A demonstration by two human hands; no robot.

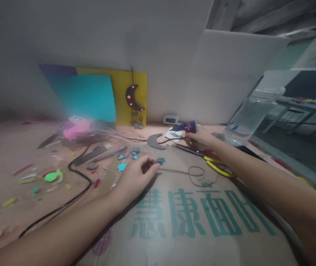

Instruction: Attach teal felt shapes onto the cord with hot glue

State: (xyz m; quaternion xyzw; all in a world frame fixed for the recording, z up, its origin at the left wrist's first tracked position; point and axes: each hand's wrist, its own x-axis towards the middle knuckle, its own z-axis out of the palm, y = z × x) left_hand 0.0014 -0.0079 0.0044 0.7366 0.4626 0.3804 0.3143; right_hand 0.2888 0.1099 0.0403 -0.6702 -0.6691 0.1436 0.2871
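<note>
Single head view: we look forward and down from behind and above our left grip (135, 173) and right grip (199, 136), near the desk (16, 155), facing the pale wall (171, 74) beyond both.

From my remote seat I saw the left hand (140, 171) pinching a teal flower (161, 161), a thin cord (174, 170) trailing rightward, the right hand (198, 136) at a blue glue gun (184, 127), a grey crescent (154, 141) nearby

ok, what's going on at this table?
A person's left hand holds a small teal flower at its fingertips, with a thin cord trailing off to the right. The right hand is at a blue glue gun; its grip isn't clear. A grey crescent lies flat beyond the left hand. A moon ornament hangs behind.
</note>
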